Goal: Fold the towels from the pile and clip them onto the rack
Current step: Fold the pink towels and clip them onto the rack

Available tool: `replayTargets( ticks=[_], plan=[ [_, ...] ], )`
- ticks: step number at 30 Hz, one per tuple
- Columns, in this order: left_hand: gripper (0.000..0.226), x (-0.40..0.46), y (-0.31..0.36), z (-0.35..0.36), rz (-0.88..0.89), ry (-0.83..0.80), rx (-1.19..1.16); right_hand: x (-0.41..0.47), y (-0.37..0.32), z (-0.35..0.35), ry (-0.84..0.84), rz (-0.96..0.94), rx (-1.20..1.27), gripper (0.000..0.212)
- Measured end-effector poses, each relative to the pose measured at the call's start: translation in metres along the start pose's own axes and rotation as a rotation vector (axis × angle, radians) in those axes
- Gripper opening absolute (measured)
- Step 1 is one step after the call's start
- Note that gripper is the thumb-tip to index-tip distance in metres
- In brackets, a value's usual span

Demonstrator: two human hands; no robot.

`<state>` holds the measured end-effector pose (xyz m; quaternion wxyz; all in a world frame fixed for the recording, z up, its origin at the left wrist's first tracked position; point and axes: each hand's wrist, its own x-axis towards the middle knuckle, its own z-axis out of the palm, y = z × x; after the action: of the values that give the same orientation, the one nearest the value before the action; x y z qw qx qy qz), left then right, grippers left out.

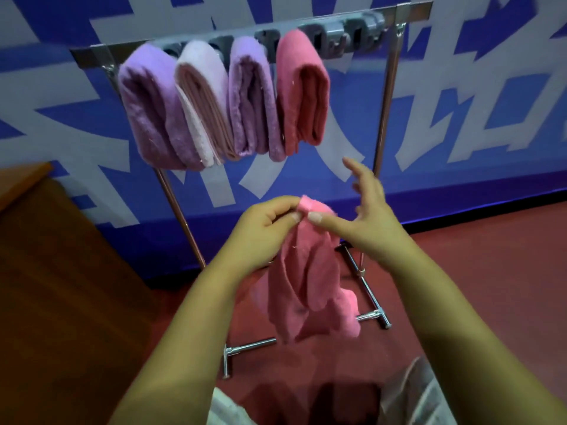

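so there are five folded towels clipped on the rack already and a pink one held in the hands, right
Not quite: the head view shows four folded towels on the rack, not five: purple, pale pink, purple and red-pink. The pink towel is indeed held, pinched by the left hand with the right hand at it.

An indoor hall or staged demo room rather than a home: the far wall (460, 124) is covered by a huge blue banner with big pale lettering, the floor (491, 271) is plain red, and a wooden table (61, 271) stands at the near left
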<state>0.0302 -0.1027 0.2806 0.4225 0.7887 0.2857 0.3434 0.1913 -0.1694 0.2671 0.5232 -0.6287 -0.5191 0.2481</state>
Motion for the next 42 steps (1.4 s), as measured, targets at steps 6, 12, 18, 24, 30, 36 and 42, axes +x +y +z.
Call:
replayTargets(
  ticks=[6, 12, 18, 24, 30, 36, 42],
  plan=[
    [0.023, 0.023, 0.016, -0.012, 0.095, -0.081, -0.024, 0.019, -0.009, -0.006, -0.313, 0.012, 0.144, 0.049],
    [0.019, 0.027, 0.011, -0.013, 0.066, -0.214, 0.113, 0.031, -0.017, 0.003, -0.461, 0.042, 0.343, 0.05],
    [0.022, 0.027, 0.014, -0.023, 0.132, -0.065, 0.003, 0.037, -0.023, 0.005, -0.498, 0.056, 0.0, 0.017],
    [0.033, 0.022, 0.0, -0.037, 0.024, -0.033, 0.283, 0.042, -0.035, 0.004, -0.184, 0.028, 0.356, 0.019],
    [0.018, 0.002, -0.051, -0.043, -0.268, 0.048, 0.347, 0.042, -0.043, -0.021, -0.04, 0.098, 0.612, 0.028],
    [0.016, -0.014, -0.067, -0.067, -0.348, 0.264, 0.045, 0.04, -0.038, -0.048, 0.04, 0.324, 1.01, 0.024],
    [0.021, -0.018, -0.053, -0.095, -0.254, 0.559, -0.439, 0.025, -0.024, -0.073, -0.134, 0.251, 0.649, 0.025]
  ],
)
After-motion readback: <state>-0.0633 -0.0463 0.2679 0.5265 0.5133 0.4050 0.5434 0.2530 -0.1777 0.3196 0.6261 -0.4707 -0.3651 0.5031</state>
